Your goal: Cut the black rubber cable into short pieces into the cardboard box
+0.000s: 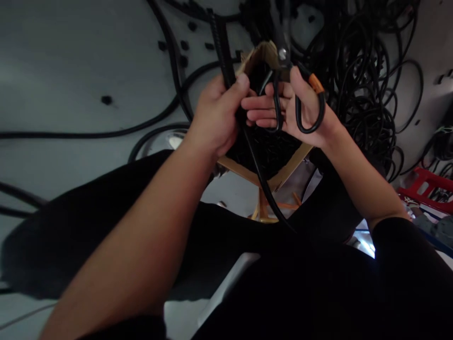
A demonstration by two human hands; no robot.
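The black cable (259,167), ribbed at its upper end, runs slantwise through the left hand (221,108), its lower length trailing down and rightward. The scissors (283,55), black-handled with an orange band, sit on the right hand's (290,111) digits, loops apart, blurred blades pointing up.

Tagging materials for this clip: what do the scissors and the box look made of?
Scissors: metal at the pivot, judging by its bright glint; smooth black handles, perhaps plastic or rubber. Box: probably cardboard, matt brown with a ragged upper edge.
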